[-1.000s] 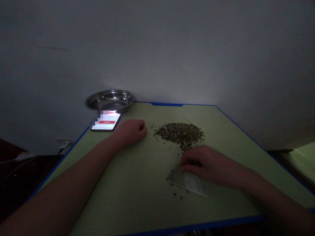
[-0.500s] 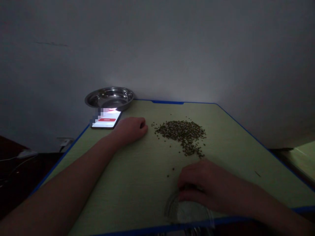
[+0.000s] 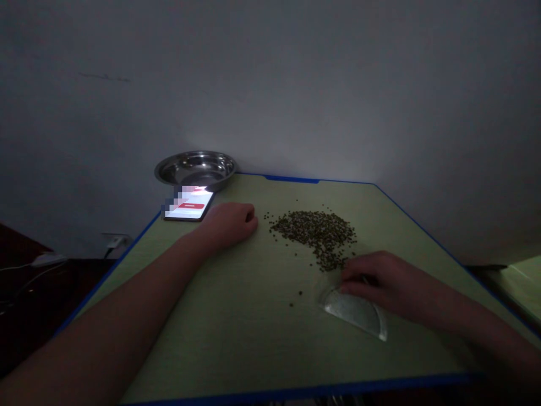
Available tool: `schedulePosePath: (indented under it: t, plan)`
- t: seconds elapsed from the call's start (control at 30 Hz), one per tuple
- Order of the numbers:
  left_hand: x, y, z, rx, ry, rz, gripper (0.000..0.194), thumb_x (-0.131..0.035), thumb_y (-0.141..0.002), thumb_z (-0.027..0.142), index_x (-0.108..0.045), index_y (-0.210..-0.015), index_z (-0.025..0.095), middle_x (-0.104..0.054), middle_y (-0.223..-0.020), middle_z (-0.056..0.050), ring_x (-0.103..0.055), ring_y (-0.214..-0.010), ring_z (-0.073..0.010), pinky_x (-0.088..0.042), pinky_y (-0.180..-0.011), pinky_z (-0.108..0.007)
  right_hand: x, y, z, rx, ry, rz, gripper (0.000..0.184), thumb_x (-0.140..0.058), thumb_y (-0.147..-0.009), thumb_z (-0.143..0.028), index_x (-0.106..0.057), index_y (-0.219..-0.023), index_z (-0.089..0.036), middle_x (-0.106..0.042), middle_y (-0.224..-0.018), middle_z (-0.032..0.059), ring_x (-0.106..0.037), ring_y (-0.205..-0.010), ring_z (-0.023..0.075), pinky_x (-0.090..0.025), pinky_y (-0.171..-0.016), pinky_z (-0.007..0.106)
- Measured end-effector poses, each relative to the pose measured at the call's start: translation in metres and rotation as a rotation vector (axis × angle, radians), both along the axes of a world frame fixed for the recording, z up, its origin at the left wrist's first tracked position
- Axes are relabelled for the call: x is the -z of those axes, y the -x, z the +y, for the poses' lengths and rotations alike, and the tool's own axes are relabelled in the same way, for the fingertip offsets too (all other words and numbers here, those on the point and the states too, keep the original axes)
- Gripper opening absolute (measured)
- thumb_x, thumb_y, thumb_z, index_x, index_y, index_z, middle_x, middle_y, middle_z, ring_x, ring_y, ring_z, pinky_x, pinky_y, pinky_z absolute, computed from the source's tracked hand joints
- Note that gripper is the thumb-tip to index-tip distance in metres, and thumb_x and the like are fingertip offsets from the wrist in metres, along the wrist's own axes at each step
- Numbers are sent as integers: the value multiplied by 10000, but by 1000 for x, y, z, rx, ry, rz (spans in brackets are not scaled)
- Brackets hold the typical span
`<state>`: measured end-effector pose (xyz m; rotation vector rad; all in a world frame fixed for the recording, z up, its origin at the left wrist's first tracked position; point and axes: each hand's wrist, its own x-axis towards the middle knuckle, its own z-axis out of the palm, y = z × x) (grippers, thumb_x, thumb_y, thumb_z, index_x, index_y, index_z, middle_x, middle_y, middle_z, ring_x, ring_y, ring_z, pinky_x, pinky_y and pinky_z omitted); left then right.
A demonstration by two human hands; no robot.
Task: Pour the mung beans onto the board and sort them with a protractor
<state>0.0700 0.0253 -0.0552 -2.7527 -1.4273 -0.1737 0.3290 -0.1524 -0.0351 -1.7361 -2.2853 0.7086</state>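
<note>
A loose pile of small greenish-brown beans or seeds (image 3: pixel 315 228) is spread over the middle of the table, with a few strays around it. My right hand (image 3: pixel 372 277) is at the pile's near right edge. Its thumb and fingers pinch a clear half-round plastic piece (image 3: pixel 357 313), whose straight edge faces me. My left hand (image 3: pixel 231 223) rests on the table left of the pile, fingers curled into a loose fist, with nothing visible in it. Close behind that wrist lies a phone (image 3: pixel 190 204) with its screen lit.
A shiny steel basin (image 3: pixel 196 169) stands at the far left corner, behind the phone. The pale green table (image 3: pixel 220 327) has a blue edge and meets a grey wall (image 3: pixel 296 90). A plug and cables (image 3: pixel 114 242) are at the left.
My right hand has moved forward and right from the table's near edge, bringing the clear plastic piece up to the pile. My left hand stays in place. The view has shifted slightly.
</note>
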Motion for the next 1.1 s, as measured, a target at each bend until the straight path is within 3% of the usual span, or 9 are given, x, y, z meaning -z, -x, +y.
schedulePosePath:
  t: [0.13,0.3,0.5,0.77,1.1]
  plan:
    - [-4,0,-3,9,9,6,335,-382,-863,405,-629,-778,195,-668,-748,-70,-562,-640,-185,-340,-569,-308,1,6,18,1,-115,-74,226,-571,-907,-342,-702,-789,-200,-658,-670,11,-553,-592,139,-338,-539,258]
    - [-4,0,-2,0,6,38,337,-368,-868,399,-623,-780,197,-679,-765,-67,-571,-643,-181,-331,-557,-304,-6,36,34,-31,-201,-161,182,-599,-891,-308,-687,-777,-196,-675,-704,21,-574,-631,147,-330,-559,256]
    - [-2,1,-1,8,-9,21,337,-375,-866,413,-615,-757,203,-664,-726,-56,-557,-617,-175,-323,-547,-307,-10,61,43,-152,-234,-100,129,-621,-881,-276,-691,-812,-192,-704,-778,24,-607,-711,163,-370,-629,266]
    - [-3,0,-1,-3,11,8,329,-385,-858,413,-625,-778,203,-661,-739,-58,-552,-624,-180,-325,-556,-304,-6,77,22,-378,-73,61,115,-657,-872,-279,-725,-875,-186,-710,-834,17,-626,-755,141,-429,-679,230]
    - [-2,0,-1,6,9,9,334,-387,-860,423,-625,-781,202,-663,-758,-63,-555,-643,-180,-330,-556,-301,-6,66,-11,-294,46,141,112,-645,-887,-288,-718,-885,-203,-702,-838,-5,-630,-781,123,-432,-701,220]
